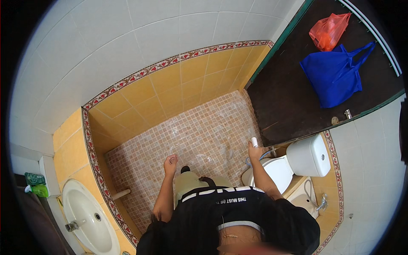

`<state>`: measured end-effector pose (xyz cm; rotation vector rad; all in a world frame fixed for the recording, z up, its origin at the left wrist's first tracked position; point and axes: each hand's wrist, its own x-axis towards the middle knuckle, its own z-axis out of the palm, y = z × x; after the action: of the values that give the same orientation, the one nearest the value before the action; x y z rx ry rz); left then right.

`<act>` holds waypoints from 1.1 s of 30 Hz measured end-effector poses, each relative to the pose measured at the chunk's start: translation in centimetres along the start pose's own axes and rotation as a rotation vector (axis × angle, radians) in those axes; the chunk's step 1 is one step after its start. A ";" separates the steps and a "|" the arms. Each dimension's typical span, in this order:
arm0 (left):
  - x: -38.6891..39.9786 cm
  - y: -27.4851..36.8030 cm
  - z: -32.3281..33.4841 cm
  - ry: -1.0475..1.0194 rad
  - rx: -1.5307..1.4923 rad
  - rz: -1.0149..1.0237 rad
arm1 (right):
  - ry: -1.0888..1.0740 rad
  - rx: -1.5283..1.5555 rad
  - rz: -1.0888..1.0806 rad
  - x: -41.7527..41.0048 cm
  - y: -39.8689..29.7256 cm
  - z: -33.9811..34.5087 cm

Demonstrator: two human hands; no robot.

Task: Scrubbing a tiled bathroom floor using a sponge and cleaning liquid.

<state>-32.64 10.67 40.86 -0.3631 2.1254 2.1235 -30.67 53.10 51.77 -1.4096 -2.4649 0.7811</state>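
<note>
A white bidet spray head (254, 142) is gripped in my right hand (255, 152), its end pointing away from me over the floor. A pale blue hose (265, 155) shows beside that hand, near the toilet's side; where it joins the spray head is hidden. My left hand (171, 162) hangs above the mosaic tile floor (191, 137) with its fingers curled; I see nothing in it, but its palm is mostly hidden. Wet, shiny patches and whitish streaks lie on the floor ahead of both hands. A dark shoe tip (185, 169) shows below my left hand.
A white toilet (278, 173) stands at the right, with a basin and tap (322, 202) behind it. An oval sink (71, 204) is at the lower left, near a green bottle (40, 190). Blue (334, 76) and red bags (328, 32) hang on the dark door (280, 89).
</note>
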 end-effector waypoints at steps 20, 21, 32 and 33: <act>-3.2 -1.7 -6.6 0.260 0.154 0.021 | -0.960 0.037 -0.609 -8.1 -3.8 6.0; -3.9 -1.9 -7.2 0.320 0.122 0.045 | -1.001 0.040 -0.643 -8.4 -3.9 5.9; -19.1 0.3 1.0 0.628 0.082 -0.038 | -1.253 0.239 -0.678 -2.0 0.4 5.5; -20.2 0.6 1.9 0.637 -0.038 -0.001 | -1.279 0.240 -0.700 -2.0 0.6 5.1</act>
<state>-13.51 14.31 46.48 -1.1802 2.3641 2.2591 -31.27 49.90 47.37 0.3007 -3.0673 2.0515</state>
